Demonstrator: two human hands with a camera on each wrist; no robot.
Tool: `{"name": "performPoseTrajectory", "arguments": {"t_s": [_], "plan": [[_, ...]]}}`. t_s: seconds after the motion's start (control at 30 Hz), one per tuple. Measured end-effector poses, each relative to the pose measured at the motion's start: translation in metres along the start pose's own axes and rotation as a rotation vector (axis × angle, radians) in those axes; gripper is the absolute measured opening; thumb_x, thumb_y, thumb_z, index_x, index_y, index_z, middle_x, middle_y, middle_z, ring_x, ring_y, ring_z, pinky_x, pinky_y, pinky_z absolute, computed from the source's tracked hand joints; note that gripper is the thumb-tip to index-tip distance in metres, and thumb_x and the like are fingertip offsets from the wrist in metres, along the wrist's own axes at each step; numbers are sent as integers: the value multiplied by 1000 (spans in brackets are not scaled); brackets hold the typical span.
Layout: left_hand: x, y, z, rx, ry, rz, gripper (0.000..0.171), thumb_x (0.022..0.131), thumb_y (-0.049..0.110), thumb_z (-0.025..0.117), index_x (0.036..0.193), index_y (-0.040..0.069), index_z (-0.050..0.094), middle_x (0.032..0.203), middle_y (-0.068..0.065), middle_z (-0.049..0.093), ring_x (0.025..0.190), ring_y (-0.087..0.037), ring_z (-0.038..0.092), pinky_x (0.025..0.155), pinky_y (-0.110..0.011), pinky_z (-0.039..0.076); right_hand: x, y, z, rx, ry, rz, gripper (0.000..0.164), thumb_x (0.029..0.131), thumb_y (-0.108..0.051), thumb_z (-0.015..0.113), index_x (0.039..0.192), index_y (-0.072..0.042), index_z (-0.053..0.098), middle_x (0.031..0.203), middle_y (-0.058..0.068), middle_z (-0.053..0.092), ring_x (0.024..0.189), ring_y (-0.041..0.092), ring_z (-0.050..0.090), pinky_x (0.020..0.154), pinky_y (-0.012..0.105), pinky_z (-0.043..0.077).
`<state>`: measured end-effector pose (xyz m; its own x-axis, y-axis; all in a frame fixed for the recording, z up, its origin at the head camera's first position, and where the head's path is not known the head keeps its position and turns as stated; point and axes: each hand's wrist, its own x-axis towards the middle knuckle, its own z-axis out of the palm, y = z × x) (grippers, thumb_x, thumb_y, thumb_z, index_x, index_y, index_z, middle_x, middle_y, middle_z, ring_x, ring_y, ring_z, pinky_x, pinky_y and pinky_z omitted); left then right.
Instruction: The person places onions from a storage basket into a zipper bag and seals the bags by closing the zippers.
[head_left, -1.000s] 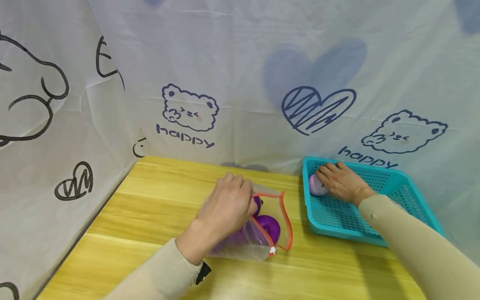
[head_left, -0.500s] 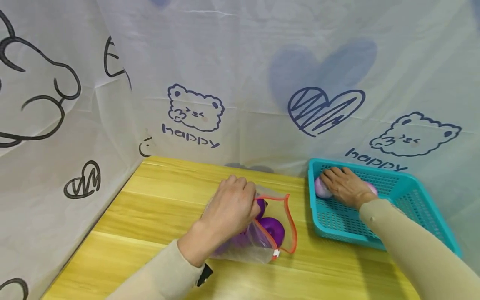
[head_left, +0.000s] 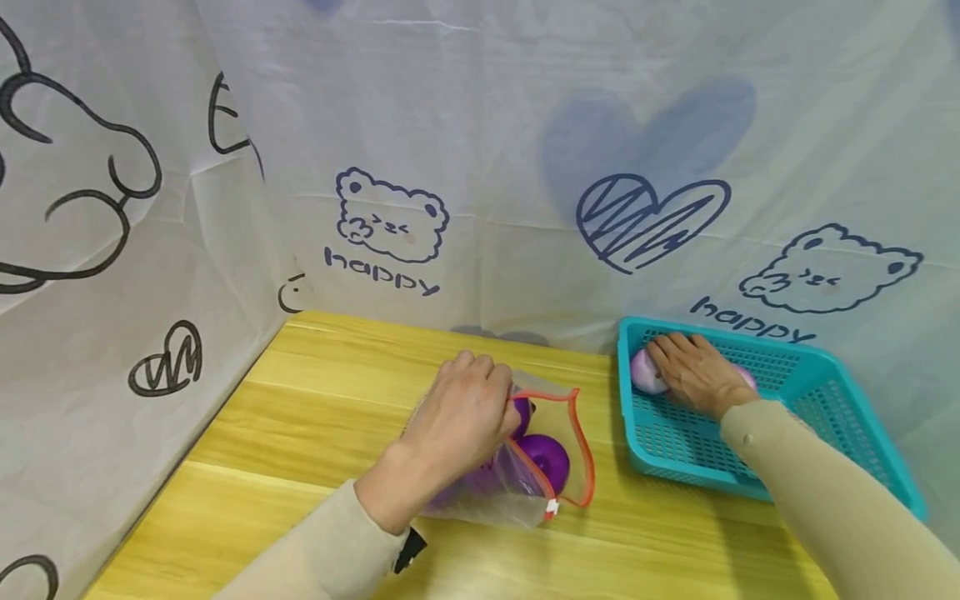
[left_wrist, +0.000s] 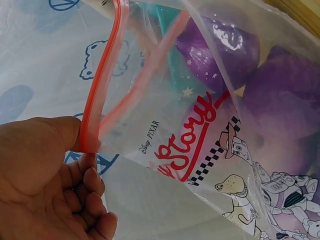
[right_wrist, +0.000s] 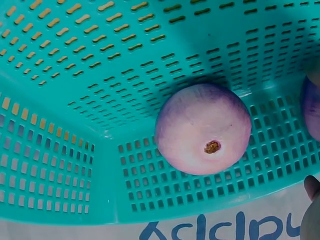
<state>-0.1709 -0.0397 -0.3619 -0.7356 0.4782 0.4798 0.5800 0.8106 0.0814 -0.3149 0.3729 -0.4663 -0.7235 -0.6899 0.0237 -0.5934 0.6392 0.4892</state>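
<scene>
While the left hand (head_left: 459, 410) pinches the orange-red zip edge (left_wrist: 102, 82) of a clear bag (left_wrist: 192, 132) between thumb and curled fingers, glossy purple items (head_left: 546, 462) lie inside, just beyond those fingertips. The right hand (head_left: 692, 372) has its fingers bent round a pale purple onion (head_left: 647, 372) in the turquoise basket (head_left: 701, 475); a second onion (right_wrist: 202, 125) (brown spot showing) sits behind them, near the wrist.
</scene>
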Motion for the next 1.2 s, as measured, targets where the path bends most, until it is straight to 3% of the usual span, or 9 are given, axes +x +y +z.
{"name": "performPoseTrajectory", "arguments": {"t_s": [0.3,0.5,1.2], "plan": [[1,1,1,-7,24,12,22,88,17,69,76,13,52,72,1,43,70,-21,42,65,-33,36,-1,3,-11,-13,26,39,81,79,-44,86,137,0,50,129,23,56,115,40,55,92,55,49],[2,1,2,-3,19,10,21,88,18,68,76,13,53,73,1,45,71,-21,44,65,-33,36,-3,7,-19,-9,63,59,79,78,-46,85,133,0,50,122,23,56,109,40,56,88,54,48],[6,1,0,-42,-1,3,19,87,15,68,76,12,52,72,0,43,70,-21,40,64,-34,33,-14,5,-54,1,77,176,81,75,-53,86,124,-2,47,117,21,53,106,40,52,87,52,45]]}}
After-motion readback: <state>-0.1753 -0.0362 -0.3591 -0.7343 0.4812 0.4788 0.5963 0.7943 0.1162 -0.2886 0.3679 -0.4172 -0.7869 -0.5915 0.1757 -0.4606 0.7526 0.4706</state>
